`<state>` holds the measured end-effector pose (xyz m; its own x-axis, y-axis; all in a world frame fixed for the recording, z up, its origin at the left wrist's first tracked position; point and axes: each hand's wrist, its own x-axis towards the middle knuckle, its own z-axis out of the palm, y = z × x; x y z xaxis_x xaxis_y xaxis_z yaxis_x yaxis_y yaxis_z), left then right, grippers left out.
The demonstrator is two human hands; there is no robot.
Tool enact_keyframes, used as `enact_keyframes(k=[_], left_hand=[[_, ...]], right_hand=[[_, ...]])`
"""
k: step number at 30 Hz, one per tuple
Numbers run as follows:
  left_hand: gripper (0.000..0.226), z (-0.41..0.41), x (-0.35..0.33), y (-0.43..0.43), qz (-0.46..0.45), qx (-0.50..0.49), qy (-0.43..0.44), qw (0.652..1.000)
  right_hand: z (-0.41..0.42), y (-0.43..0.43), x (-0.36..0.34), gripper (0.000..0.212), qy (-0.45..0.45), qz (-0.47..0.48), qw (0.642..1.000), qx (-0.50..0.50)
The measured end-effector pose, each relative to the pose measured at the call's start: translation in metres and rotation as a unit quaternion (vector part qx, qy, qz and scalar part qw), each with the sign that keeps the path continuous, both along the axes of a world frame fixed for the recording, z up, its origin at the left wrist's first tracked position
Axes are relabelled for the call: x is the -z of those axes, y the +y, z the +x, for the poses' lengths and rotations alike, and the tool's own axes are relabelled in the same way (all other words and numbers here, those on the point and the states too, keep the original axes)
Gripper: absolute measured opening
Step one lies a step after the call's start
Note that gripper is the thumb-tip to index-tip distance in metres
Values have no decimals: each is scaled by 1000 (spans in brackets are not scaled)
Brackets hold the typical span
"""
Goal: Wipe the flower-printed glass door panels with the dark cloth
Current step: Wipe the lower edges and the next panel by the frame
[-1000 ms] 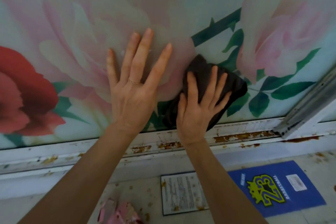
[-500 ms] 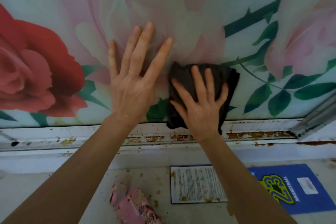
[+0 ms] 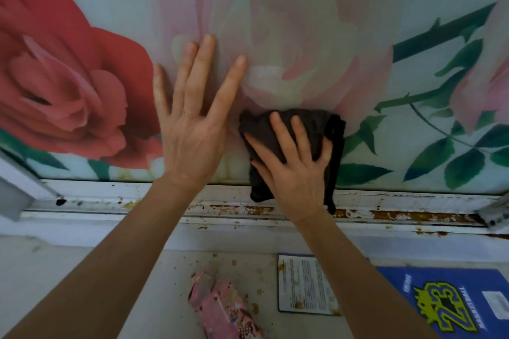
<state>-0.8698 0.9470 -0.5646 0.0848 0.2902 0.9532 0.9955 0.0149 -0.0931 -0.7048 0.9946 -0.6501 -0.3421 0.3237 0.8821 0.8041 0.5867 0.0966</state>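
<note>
observation, head view: the dark cloth [image 3: 316,125] is bunched into a soft wad and lies against the lower part of the flower-printed glass door panel [image 3: 303,22]. it sits just above the bottom frame rail [image 3: 399,201], and its lower tail hangs over that rail. my right hand [image 3: 294,173] covers it from below; its fingers [image 3: 283,137] are straight and spread, pressing the cloth to the glass rather than pinching it. my left hand [image 3: 192,140] is just beside it to the left, palm flat on the glass, fingers [image 3: 203,63] fanned wide and holding nothing. a thin ring [image 3: 190,113] shows on one of them

handling, judged: the cloth looks light and limp, with no stiffness, so it will likely fold or creep out from under the palm if pressure is uneven. the best hold is the one in place: palm over the middle of the wad, fingertips spread near its upper edge, so the whole pad travels together. the loose tail at the lower right may drag on the rail, whose paint is flaked and rust-stained, and carry grit back onto the glass

the panel looks rigid and smooth, probably slippery under a bare palm. it is also breakable, so i would lean on it only moderately and close to the frame

also present on the floor below: a pink packet [image 3: 220,305], a printed sheet [image 3: 303,286] and a blue folder [image 3: 440,303], all well apart from the work
</note>
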Motion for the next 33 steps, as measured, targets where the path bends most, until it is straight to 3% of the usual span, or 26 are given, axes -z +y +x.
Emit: enact_keyframes(k=[5,10,14,17,22,26,29,33], left_hand=[[68,-14,15,-9,-8,-15,-53,998],[70,-40,27,-22,-15,-27,-23,999],[57,-38,26,-22,-28,-19,-23,999],[49,-43,25,-25,-38,-12,-19,999],[61,-45,26,-25,-22,-10,-13,1000],[71,-41,26,-24,-17,-12,-28,999],[62,-41,24,-26,-31,-5,-32,999],[41,-57,18,-34,-33,-11,-61,998]], right_hand=[[31,8,-12,58,8,-37,999,-3],[0,-5,-12,72,41,-81,996,-15],[-56,-21,-10,79,-2,-50,999,-17],[-70,-27,-12,65,-3,-46,998,-38],[-21,-18,-19,62,-74,-59,990,-109],[-10,-14,-13,77,-102,-65,990,-67],[-34,-20,-4,75,-63,-49,996,-28],[-90,-37,-1,61,-39,-61,995,-66]])
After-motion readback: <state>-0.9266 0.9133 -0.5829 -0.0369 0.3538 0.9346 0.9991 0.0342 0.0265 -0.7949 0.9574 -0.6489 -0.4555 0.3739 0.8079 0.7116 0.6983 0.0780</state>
